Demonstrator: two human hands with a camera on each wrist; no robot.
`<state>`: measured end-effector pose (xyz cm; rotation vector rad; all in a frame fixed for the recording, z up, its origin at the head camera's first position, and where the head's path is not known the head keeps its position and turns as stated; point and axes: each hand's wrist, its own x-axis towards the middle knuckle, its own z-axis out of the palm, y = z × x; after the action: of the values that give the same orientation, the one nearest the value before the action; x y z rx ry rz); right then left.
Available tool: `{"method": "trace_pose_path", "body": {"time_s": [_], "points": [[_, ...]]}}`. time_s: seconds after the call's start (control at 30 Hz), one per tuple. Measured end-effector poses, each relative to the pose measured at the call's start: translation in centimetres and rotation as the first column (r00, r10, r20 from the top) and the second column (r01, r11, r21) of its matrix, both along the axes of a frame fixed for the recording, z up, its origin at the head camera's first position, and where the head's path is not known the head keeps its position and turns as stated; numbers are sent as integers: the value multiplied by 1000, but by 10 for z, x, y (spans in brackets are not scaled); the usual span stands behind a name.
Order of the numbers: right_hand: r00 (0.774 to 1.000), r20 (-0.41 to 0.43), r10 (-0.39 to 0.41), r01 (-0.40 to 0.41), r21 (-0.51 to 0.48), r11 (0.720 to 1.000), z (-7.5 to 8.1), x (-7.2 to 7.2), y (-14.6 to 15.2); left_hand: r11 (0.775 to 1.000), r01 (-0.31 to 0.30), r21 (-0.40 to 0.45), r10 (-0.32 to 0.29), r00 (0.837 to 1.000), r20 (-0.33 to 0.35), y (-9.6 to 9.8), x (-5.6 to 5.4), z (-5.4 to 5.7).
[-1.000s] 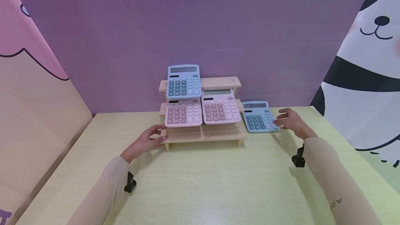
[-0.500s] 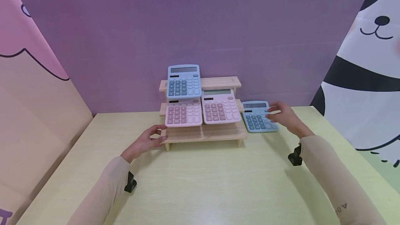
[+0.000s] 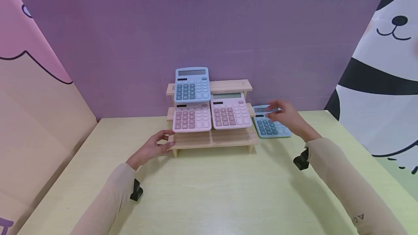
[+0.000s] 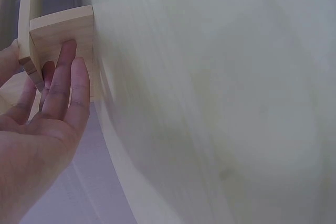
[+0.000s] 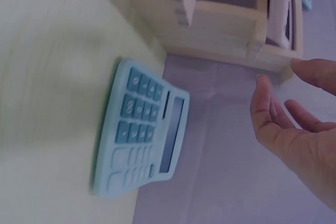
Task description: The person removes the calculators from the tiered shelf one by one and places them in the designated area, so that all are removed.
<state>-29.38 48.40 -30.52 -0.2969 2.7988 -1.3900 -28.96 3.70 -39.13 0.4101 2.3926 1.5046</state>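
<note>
A purple backdrop (image 3: 209,28) (faintly creased) rises behind a pale table (image 3: 209,191) between 2 cartoon-printed side panels (image 3: 375,119).

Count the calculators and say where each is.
4. On the wooden rack: a blue calculator at top left; a tier lower, one pink calculator beside another pink calculator. On the table, right of the rack: a second blue calculator. Others could be hidden.

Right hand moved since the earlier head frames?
Yes: the right hand shifted left and up in frame, relative to the blue calculator on the table.
</note>
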Motion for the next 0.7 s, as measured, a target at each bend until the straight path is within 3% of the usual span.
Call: {"method": "trace_pose_path", "body": {"time_s": [0.33,0.7], "points": [[998,-8,60,-61,-68,996,10,-4,-28,1000,-1,4,1,1000,-3,0,0,0],[994,-28,105,-107,-74,992,17,-3,-68,1000,-9,-8,9,1000,14,1,0,2]]}}
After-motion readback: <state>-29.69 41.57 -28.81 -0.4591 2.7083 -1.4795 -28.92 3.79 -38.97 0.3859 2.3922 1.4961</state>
